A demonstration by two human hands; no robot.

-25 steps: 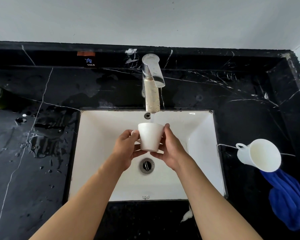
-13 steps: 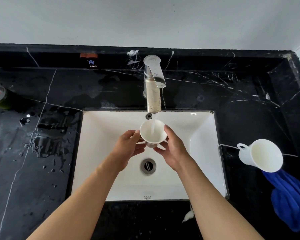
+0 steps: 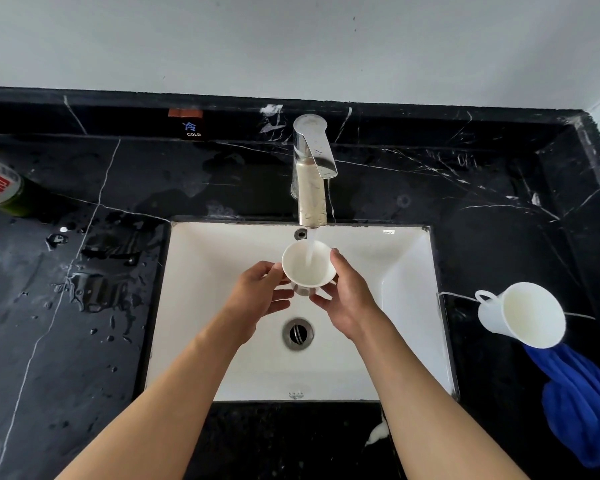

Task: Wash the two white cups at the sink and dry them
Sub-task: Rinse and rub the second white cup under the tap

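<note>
I hold a white cup (image 3: 307,265) over the white sink (image 3: 406,271), its mouth tilted up toward me under the chrome tap (image 3: 310,174). Water runs from the spout into the cup. My left hand (image 3: 257,296) grips the cup's left side and my right hand (image 3: 347,292) grips its right side and base. A second white cup (image 3: 520,313) with a handle lies on its side on the black counter to the right, resting against a blue cloth (image 3: 582,400).
The black marble counter (image 3: 66,341) left of the sink has puddles and drops. A green and white can (image 3: 0,185) lies at the far left. A drain (image 3: 297,332) sits in the basin below my hands. A COLD label (image 3: 192,129) is on the backsplash.
The cup has tipped from nearly upright side-on to mouth facing me, and water now pours inside it. My hands stay in about the same place.
</note>
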